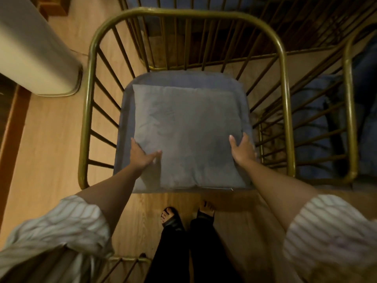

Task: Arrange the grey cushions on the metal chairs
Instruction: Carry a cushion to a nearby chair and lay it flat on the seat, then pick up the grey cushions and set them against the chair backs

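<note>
A grey square cushion (187,131) lies on the grey seat pad (179,78) of a gold metal chair (89,82) directly below me. My left hand (140,153) grips the cushion's left edge, thumb on top and fingers under the side. My right hand (241,149) grips its right edge the same way. The cushion's near edge hangs slightly over the front of the seat. A second gold metal chair (348,92) stands to the right with a darker grey cushion (308,119) on it, seen through the bars.
Wooden floor (51,139) surrounds the chairs. A white rounded object (38,50) stands at the upper left. Another gold chair frame (130,260) shows at the bottom. A further chair back (204,5) stands beyond the near one. My feet (187,215) are just before the seat.
</note>
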`<state>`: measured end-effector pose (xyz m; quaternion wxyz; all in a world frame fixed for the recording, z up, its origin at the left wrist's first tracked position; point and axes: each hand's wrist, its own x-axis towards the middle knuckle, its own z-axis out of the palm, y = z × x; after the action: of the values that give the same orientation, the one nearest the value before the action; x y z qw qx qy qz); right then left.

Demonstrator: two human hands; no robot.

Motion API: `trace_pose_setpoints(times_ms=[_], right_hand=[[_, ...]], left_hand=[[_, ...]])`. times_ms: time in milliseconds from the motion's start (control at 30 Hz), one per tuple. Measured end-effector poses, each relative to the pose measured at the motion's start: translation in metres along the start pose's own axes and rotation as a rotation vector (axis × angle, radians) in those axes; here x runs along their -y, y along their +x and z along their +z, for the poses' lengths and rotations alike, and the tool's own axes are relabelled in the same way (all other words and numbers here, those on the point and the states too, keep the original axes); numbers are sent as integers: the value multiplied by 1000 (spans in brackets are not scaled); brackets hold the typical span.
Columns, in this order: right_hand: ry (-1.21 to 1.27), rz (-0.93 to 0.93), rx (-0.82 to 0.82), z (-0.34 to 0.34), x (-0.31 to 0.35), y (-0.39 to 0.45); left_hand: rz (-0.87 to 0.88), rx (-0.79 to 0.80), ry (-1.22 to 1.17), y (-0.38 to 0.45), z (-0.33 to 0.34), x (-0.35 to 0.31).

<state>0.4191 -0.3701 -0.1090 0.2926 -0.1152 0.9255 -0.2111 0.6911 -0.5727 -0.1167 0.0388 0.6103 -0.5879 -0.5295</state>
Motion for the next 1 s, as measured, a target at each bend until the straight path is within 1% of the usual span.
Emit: trace_pose_setpoints(times_ms=[100,200,267,333,400,467,600,667,833,933,1000], right_hand=[[-222,-157,33,-24,13,-35],[-438,-332,110,-47,22,-65],[-542,-389,140,-63,26,-85],[-568,-407,149,-78,30,-99],[-568,-394,132,-93,30,-112],[-574,-382,106,-109,26,-121],[-555,-341,35,-152,11,-136],[-539,-307,-2,-177,2,-138],[-481,-204,-52,-240,-33,-129],[-420,-164,-91,-277,-64,-127],[-332,-120,-122,-299,-89,-125]], left_hand=[[87,86,105,-39,-2,-30],[139,140,139,-67,-1,-51],[179,194,152,-85,-1,-64],[229,224,173,-99,1,-77],[277,270,190,-113,6,-95],[333,299,256,-122,12,-112],[469,322,536,-142,32,-151],[561,338,632,-154,50,-174],[730,388,739,-192,117,-226],[791,368,813,-221,169,-255],[809,368,847,-238,204,-271]])
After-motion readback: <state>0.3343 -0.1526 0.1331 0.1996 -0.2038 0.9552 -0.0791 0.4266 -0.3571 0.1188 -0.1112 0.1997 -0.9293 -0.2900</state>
